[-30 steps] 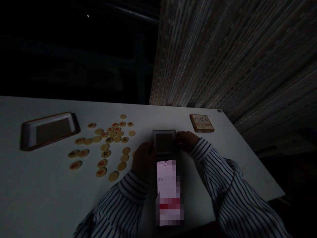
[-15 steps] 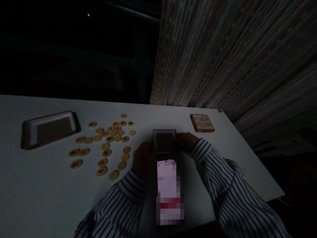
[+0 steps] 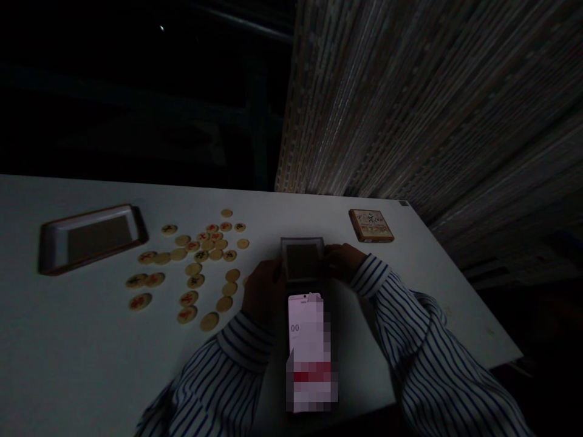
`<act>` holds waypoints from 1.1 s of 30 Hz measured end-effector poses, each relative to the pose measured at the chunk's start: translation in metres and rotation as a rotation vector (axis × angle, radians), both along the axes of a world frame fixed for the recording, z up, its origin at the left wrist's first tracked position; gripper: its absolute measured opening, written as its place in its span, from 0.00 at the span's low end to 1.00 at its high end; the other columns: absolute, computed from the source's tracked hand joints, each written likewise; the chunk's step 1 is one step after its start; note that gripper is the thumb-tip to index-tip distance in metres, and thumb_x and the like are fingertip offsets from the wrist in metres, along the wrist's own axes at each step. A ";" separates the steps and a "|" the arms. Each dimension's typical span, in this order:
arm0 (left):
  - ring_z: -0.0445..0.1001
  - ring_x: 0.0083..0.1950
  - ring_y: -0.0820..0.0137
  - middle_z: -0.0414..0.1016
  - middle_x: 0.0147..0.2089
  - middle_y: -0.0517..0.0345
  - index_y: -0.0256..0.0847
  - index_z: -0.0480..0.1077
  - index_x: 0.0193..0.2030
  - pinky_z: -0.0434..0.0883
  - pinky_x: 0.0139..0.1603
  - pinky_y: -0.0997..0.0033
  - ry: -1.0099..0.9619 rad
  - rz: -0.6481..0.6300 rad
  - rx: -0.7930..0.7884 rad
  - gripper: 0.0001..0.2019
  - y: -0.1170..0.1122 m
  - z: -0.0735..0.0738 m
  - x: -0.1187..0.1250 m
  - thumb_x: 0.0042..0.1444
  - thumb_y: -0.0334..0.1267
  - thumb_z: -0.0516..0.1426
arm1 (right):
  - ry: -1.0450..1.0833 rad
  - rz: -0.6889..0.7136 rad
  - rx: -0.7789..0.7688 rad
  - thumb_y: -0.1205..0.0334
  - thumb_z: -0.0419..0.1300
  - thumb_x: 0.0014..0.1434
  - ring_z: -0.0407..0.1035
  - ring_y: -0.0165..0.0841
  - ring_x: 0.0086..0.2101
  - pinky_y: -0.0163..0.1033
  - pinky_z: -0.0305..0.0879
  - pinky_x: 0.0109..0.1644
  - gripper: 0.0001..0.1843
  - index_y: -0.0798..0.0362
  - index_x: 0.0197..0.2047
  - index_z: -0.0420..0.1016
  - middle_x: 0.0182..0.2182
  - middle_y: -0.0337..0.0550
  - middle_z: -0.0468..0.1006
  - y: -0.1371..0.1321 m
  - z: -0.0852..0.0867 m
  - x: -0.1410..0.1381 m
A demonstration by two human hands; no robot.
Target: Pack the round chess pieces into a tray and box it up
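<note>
A small open box [image 3: 302, 261] with a pale rim and a dark inside sits on the table in front of me. My left hand [image 3: 263, 288] is closed at its left side, the fingertips partly lost in shadow. On the opposite side my right hand [image 3: 342, 261] is curled around the right edge. A lit phone [image 3: 310, 340] lies just nearer to me than the box, between my forearms, with part of its screen blurred out. Left of my left hand, several round Chinese chess pieces [image 3: 195, 280] are scattered, some with red or black characters and some blank side up.
A larger open box part [image 3: 100, 238] lies at the far left of the white table [image 3: 82, 358]. Toward the back right is a small printed box [image 3: 371, 225]. Behind the table's right part stands a tall stack of thin sheets [image 3: 364, 97]. The surroundings are dark.
Almost nothing differs. Both hands stay at the sides of the small box, and the view has shifted very slightly.
</note>
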State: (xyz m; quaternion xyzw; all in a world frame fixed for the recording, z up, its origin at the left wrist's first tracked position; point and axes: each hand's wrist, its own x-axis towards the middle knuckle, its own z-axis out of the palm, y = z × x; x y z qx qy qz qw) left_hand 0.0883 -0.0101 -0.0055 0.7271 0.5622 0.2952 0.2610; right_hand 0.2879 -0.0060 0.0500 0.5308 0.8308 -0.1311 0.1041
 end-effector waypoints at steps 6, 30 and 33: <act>0.72 0.43 0.66 0.74 0.42 0.50 0.37 0.70 0.45 0.68 0.44 0.67 0.006 0.015 0.001 0.16 0.001 -0.001 0.000 0.54 0.39 0.49 | -0.043 -0.023 -0.017 0.61 0.54 0.55 0.67 0.32 0.35 0.35 0.60 0.38 0.11 0.50 0.37 0.77 0.38 0.45 0.73 0.001 0.000 0.000; 0.72 0.44 0.67 0.73 0.43 0.50 0.36 0.70 0.45 0.67 0.46 0.67 -0.012 -0.006 0.024 0.15 0.001 -0.003 0.000 0.55 0.38 0.49 | -0.060 -0.002 -0.001 0.59 0.53 0.55 0.67 0.32 0.37 0.35 0.59 0.39 0.11 0.51 0.37 0.76 0.39 0.44 0.73 0.000 0.001 -0.001; 0.72 0.44 0.67 0.74 0.43 0.50 0.36 0.71 0.45 0.68 0.46 0.66 0.004 -0.009 0.018 0.15 0.001 -0.002 0.000 0.55 0.38 0.49 | -0.084 -0.018 -0.018 0.59 0.53 0.55 0.68 0.32 0.37 0.35 0.59 0.38 0.11 0.51 0.35 0.76 0.38 0.45 0.73 0.000 0.001 -0.002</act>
